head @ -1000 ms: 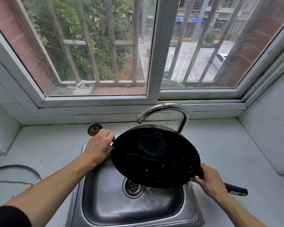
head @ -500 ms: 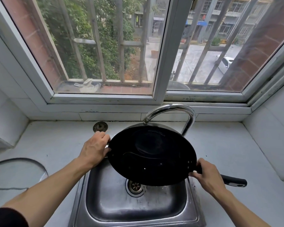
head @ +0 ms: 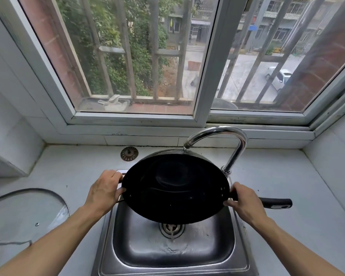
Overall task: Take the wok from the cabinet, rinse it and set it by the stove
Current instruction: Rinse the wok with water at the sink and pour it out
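Over the sink: left hand grips the wok at its left rim, fingers curled over the edge. Right hand grips the handle where it meets the bowl. Wok is tilted, inside facing the camera, held above the drain and just under the tap spout. Water is pooled in the basin. Strainer lies on the desk behind the sink, glass lid at left. Small print on the window frame is unreadable.
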`<state>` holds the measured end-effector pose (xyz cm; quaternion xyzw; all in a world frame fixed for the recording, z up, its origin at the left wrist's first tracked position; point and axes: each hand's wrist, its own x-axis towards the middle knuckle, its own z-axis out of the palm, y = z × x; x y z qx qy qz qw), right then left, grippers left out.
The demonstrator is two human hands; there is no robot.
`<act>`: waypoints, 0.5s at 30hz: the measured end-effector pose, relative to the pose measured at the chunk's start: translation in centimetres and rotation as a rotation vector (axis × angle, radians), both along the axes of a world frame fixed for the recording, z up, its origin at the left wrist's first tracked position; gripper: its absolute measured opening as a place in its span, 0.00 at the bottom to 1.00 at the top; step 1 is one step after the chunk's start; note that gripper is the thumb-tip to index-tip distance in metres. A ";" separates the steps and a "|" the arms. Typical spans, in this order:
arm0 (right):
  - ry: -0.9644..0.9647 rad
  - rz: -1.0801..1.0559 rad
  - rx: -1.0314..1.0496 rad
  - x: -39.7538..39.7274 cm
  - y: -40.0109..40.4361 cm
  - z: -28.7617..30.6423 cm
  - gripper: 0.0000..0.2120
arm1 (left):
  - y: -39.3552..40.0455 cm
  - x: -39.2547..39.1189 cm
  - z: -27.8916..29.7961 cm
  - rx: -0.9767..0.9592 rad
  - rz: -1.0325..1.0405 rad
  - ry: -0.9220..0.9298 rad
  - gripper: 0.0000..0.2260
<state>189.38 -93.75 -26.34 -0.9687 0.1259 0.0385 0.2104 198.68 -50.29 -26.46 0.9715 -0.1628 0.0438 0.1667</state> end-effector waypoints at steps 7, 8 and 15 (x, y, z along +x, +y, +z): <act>0.011 0.052 -0.012 2.1 1.7 0.2 0.18 | 2.3 -0.8 -0.3 -0.033 0.056 -0.001 0.17; 0.012 0.061 -0.017 2.4 1.9 0.3 0.18 | 2.6 -0.9 -0.3 -0.038 0.063 -0.001 0.16; 0.010 0.094 -0.030 4.2 3.0 0.9 0.20 | 3.9 -1.3 -0.4 -0.064 0.108 0.026 0.15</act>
